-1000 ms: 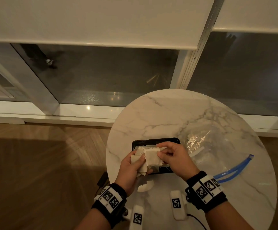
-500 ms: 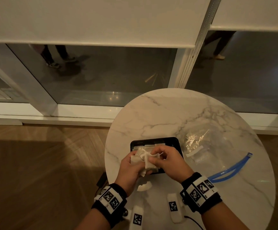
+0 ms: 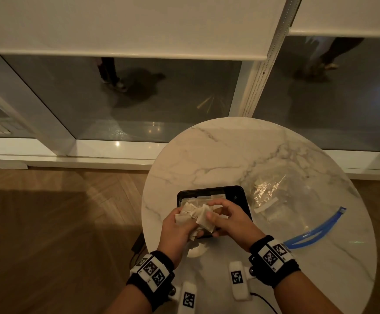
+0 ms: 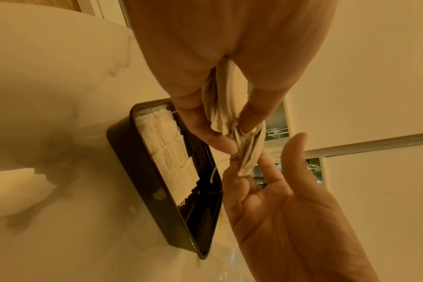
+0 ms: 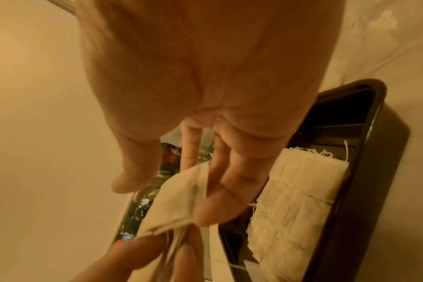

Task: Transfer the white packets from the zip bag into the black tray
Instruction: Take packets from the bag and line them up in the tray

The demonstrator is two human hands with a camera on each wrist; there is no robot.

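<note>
Over the tray's near edge, my left hand (image 3: 177, 225) grips a bunch of packets (image 3: 190, 217), fingers and thumb curled round them. My right hand (image 3: 226, 217) pinches one packet out of that bunch between thumb and fingertips (image 5: 207, 211); the remaining fingers are loosely spread. The two hands are nearly touching, with the bunch between them.

Under them sits the tray (image 3: 241, 193), black, shallow and rectangular with rounded corners. Several packets already lie flat inside it, overlapping in a row along one side; the other side shows bare black floor, so I judge there is room for what I hold. One more pale scrap (image 3: 195, 251) lies on the table just beside the tray's near edge, and I cannot tell whether it is a packet.

To the right lies the bag (image 3: 282, 196), clear, crinkled and glossy, with its blue zip strip (image 3: 316, 230) open. A few pale shapes show through the film, possibly packets left inside. By my reckoning the job is well along, not finished.

The packets are thin, soft and creased, like fabric or filter paper, with frayed threads at the edges. The table (image 3: 218, 150) is round, white marble with grey veins.
</note>
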